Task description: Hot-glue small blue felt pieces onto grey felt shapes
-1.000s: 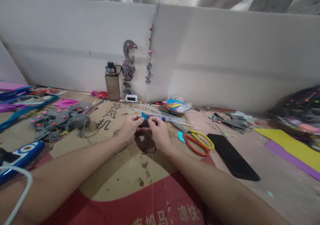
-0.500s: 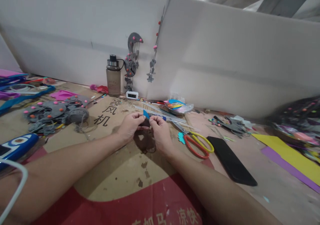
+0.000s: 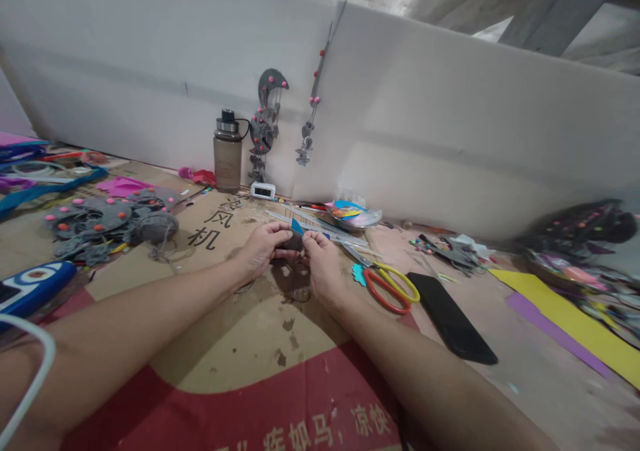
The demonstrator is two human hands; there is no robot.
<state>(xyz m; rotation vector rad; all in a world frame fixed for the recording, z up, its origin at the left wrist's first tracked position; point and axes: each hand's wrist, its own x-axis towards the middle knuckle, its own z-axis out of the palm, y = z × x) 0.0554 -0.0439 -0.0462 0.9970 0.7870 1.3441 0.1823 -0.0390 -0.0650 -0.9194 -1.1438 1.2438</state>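
In the head view, both hands meet just above the centre of the frame, over the flattened cardboard (image 3: 220, 371) that covers much of the counter (image 3: 545, 414). The left hand (image 3: 261, 249) has its thumb and fingers clamped on a small dark grey piece (image 3: 294, 241); a pointed blue piece (image 3: 297, 226) sticks up from its top edge, between the two hands. The right hand (image 3: 324, 267) has its fingertips pinched together, seemingly on the blue piece's lower right end, though whether they grip the dark grey piece too is hard to tell. Compared with half a second ago, the hands hold nearly the same spot, but more of the dark grey piece's face now shows beneath the blue one. That suggests the pair is being turned or adjusted in the fingers rather than carried anywhere. Right of centre lie the scissors (image 3: 371, 267), a turquoise scalloped piece (image 3: 359, 274) just beside them, and a black phone (image 3: 453, 321). At middle left sit grey felt pieces with pompoms (image 3: 107, 219) and a ball of yarn (image 3: 157, 227); a bottle (image 3: 227, 161) stands upright at upper centre-left.
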